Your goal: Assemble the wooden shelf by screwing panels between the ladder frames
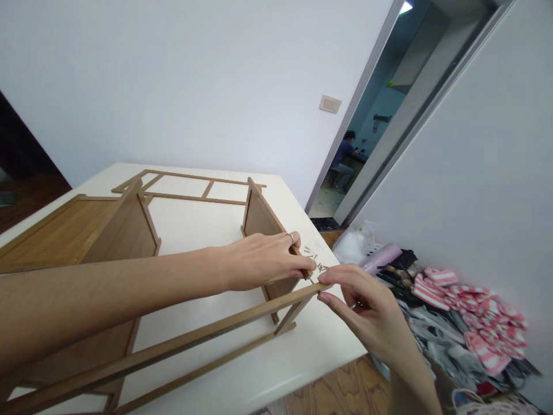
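Note:
My left hand (263, 262), with a ring on one finger, is closed over the top edge of an upright wooden panel (265, 216), close to its near corner. My right hand (367, 302) pinches the right end of the long wooden ladder-like frame (233, 321) between thumb and fingers. A narrow gap shows between that frame end and the panel corner, with what looks like a thin pin in it. Several small screws or dowels (321, 267) lie just beyond my hands. A second upright panel (125, 230) stands to the left, partly behind my left forearm.
Another wooden frame (203, 199) lies flat at the back of the white table (194, 230), and a flat wooden panel (56, 225) lies at the left. Clothes (475, 311) and bags are heaped on the floor at right. A person (343, 155) sits beyond the doorway.

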Available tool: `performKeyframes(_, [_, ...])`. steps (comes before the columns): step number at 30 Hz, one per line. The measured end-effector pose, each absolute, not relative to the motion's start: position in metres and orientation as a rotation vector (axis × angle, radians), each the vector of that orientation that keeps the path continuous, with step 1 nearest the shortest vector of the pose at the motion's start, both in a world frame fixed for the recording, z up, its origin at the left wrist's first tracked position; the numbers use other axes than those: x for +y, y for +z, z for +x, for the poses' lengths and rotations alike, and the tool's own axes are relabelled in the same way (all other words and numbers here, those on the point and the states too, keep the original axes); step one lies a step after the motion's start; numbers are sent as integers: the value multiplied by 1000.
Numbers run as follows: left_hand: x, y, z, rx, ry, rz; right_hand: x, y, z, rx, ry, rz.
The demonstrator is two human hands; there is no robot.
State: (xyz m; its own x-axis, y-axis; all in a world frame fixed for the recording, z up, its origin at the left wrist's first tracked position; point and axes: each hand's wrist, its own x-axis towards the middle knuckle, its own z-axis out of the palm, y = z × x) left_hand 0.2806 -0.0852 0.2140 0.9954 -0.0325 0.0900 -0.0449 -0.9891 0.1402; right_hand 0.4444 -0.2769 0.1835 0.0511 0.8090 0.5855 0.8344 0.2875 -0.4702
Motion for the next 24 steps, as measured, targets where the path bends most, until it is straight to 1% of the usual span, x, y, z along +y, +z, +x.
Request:
performKeyframes(8, [-84,214,277,-65,184,3006,-280,179,444,-1704,-40,-1538])
performKeyframes(24, [-93,227,279,-12,24,3013,-278,179,441,-1655,4,-1530])
